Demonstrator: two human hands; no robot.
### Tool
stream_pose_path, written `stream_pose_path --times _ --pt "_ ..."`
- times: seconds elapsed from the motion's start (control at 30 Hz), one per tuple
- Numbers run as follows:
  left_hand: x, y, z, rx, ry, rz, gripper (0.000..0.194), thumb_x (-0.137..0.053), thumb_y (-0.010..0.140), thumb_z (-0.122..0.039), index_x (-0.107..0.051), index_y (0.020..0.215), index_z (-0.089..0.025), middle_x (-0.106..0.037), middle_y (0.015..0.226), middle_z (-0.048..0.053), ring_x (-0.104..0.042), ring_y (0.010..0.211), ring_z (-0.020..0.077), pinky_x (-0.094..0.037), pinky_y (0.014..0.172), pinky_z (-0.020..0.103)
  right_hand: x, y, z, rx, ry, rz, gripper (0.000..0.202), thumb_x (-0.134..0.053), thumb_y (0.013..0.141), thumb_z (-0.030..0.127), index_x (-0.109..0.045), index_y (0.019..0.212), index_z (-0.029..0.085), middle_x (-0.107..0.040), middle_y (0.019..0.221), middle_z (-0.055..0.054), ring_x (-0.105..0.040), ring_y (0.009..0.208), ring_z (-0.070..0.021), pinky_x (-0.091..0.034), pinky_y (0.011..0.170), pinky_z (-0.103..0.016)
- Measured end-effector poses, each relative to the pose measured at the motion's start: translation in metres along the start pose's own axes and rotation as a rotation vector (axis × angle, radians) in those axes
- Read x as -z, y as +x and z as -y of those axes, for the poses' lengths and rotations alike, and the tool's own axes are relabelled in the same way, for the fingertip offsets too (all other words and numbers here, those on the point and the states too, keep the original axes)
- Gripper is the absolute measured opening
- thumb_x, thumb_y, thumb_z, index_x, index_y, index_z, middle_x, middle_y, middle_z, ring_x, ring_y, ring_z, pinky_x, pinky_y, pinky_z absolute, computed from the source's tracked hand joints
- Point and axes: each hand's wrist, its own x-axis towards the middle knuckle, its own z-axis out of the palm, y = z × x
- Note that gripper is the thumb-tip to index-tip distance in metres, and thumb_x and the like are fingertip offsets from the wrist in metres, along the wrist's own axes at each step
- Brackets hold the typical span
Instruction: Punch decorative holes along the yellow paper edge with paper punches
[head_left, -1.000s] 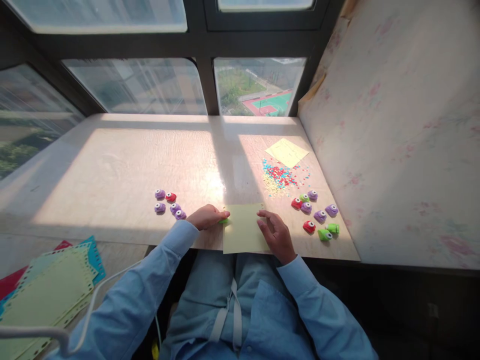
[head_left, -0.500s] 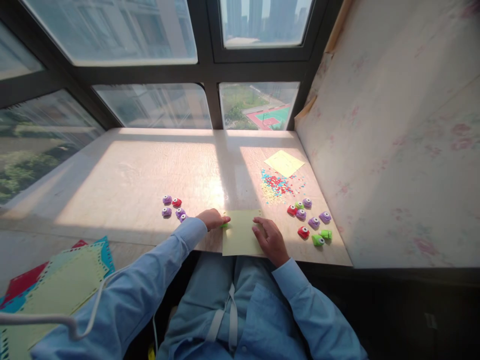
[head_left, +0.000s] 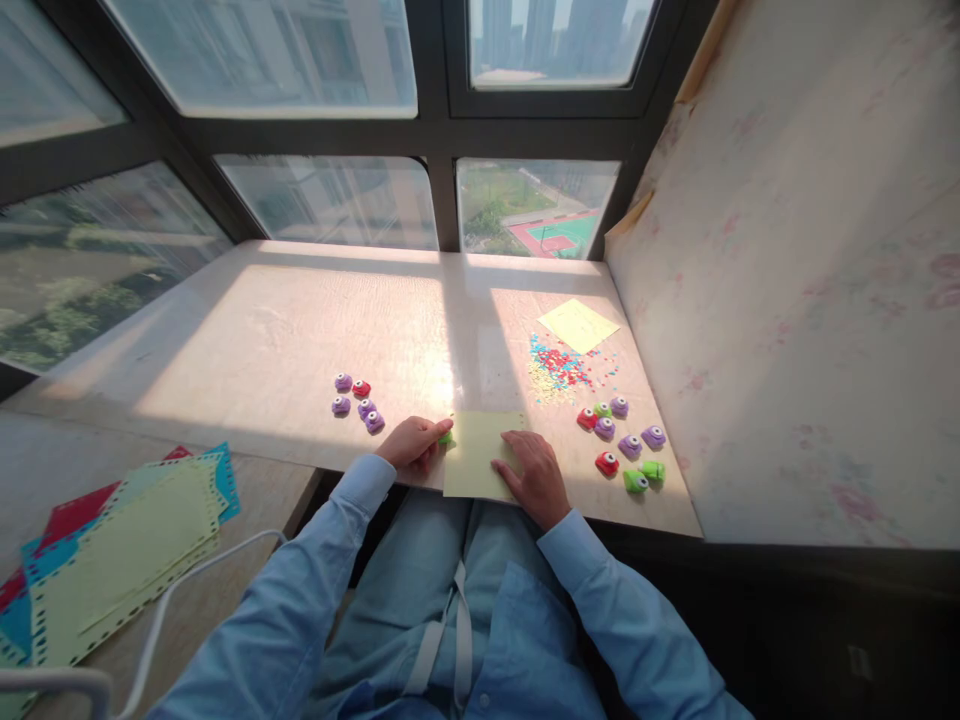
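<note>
A pale yellow sheet of paper (head_left: 474, 465) lies at the front edge of the sill. At its left edge my left hand (head_left: 415, 441) is closed on a small green hole punch (head_left: 447, 438), mostly hidden by the fingers. The punch meets the paper's edge. My right hand (head_left: 537, 474) lies on the right side of the sheet, fingers stretched out, pressing it flat. A few small holes show along the sheet's top edge near its corners.
Several one-eyed hole punches in purple, red (head_left: 607, 463) and green (head_left: 636, 482) stand on the right; more, mostly purple (head_left: 374, 421), stand left. Beyond lie coloured paper bits (head_left: 559, 368) and a yellow sheet (head_left: 579, 325). Punched sheets (head_left: 150, 540) and a white cable (head_left: 161, 610) are lower left.
My left hand has turned and drawn slightly back, its thumb now over the green punch. My right hand has slid further onto the paper and flattened. The view has shifted a little.
</note>
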Motion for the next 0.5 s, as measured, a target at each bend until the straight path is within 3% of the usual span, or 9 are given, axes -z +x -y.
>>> stream_pose_path --times 0.2,0.33,0.5 --pt "-0.001 -0.004 0.009 -0.023 -0.128 -0.144 0.051 -0.049 0.092 -0.054 -0.045 0.054 -0.02 -0.046 0.037 -0.002 -0.049 0.033 0.013 -0.03 0.037 0.022 0.0 -0.001 0.001 -0.015 0.014 -0.001 0.032 -0.063 0.092 0.026 -0.063 0.122 0.016 -0.069 0.116 -0.015 -0.062 0.112 -0.031 -0.049 0.098 -0.049" --pt "-0.005 -0.005 0.019 -0.129 -0.229 -0.304 0.053 -0.051 0.087 -0.062 -0.039 0.055 -0.022 -0.042 0.035 -0.003 -0.04 0.031 0.0108 -0.027 0.038 0.023 0.001 0.0 0.002 -0.022 0.027 -0.009 0.03 -0.061 0.092 0.025 -0.064 0.121 0.016 -0.07 0.114 -0.014 -0.062 0.11 -0.0308 -0.05 0.096 -0.049" --pt "-0.009 -0.008 0.031 -0.289 -0.263 -0.507 0.045 -0.074 0.069 -0.056 -0.054 0.086 -0.02 -0.047 0.055 -0.008 -0.046 0.048 0.0101 -0.039 0.051 0.023 0.001 0.0 0.001 -0.028 0.04 -0.019 0.029 -0.059 0.093 0.025 -0.064 0.12 0.017 -0.07 0.113 -0.014 -0.063 0.109 -0.0304 -0.05 0.095 -0.049"
